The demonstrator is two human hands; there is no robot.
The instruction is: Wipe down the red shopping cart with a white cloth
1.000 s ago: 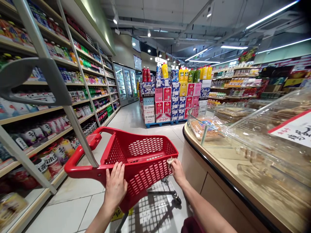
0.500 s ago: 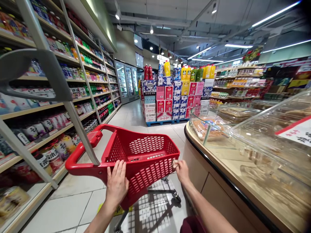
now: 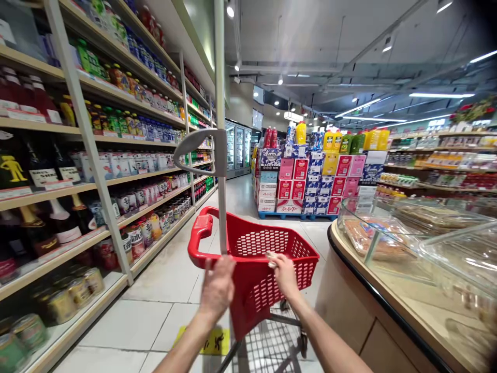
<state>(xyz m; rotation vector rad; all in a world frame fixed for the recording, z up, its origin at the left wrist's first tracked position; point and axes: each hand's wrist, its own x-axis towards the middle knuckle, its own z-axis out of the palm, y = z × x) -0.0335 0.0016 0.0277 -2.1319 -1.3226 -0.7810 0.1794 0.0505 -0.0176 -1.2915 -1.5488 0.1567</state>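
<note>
A red plastic shopping cart (image 3: 267,282) with a perforated basket stands in front of me, its handle end to the left. A tall grey pole (image 3: 222,207) with a loop handle rises from its near rim. My left hand (image 3: 218,286), slightly blurred, is on the near rim by the pole's base, its fingers curled over the edge. My right hand (image 3: 285,274) is closed on a crumpled whitish wipe (image 3: 273,258) at the basket's near top rim. Part of the wipe is hidden by the fingers.
Drink shelves (image 3: 147,176) line the left side. A curved display counter (image 3: 349,269) with packaged food stands close on the right. Stacked drink cartons (image 3: 295,186) are ahead on a blue pallet (image 3: 272,214). A yellow floor sticker (image 3: 217,342) lies below the cart.
My right hand has moved with the wipe from the basket's far end back along the rim, closer to my left hand. My left hand has shifted towards the pole's base. The view has turned left.
</note>
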